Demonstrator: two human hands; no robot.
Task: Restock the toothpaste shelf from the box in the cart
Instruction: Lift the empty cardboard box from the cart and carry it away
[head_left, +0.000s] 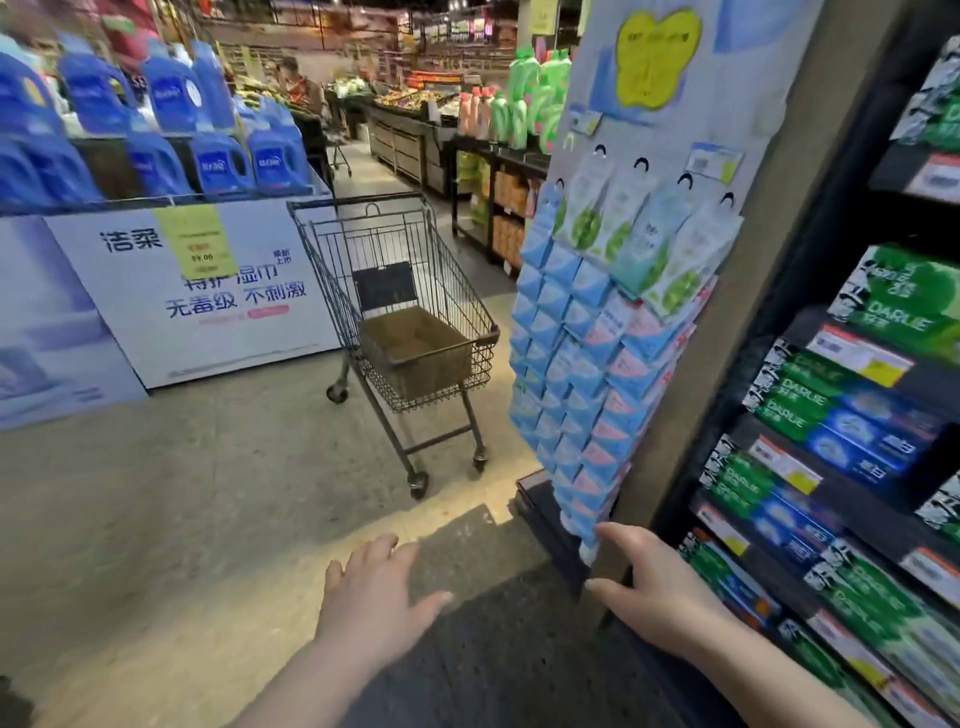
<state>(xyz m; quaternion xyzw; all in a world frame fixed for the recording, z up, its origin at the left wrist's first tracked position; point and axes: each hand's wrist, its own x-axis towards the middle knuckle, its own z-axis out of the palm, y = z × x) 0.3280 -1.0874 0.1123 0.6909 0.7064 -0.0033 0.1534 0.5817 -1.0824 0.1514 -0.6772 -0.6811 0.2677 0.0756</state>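
Note:
A wire shopping cart (457, 312) stands in the aisle ahead of me, with a brown cardboard box (415, 351) sitting in its basket. The toothpaste shelf (841, 457) runs down the right side, its dark tiers filled with green and blue toothpaste cartons. My left hand (376, 597) is low in the middle, fingers spread, holding nothing. My right hand (652, 592) is open and empty too, beside the shelf's end panel, well short of the cart.
Blue and pink tissue packs (582, 374) hang on the shelf's end panel. A display stand of blue detergent bottles (156, 135) with a white printed board fills the left. Further racks and a person stand far down the aisle. Bare concrete floor lies between me and the cart.

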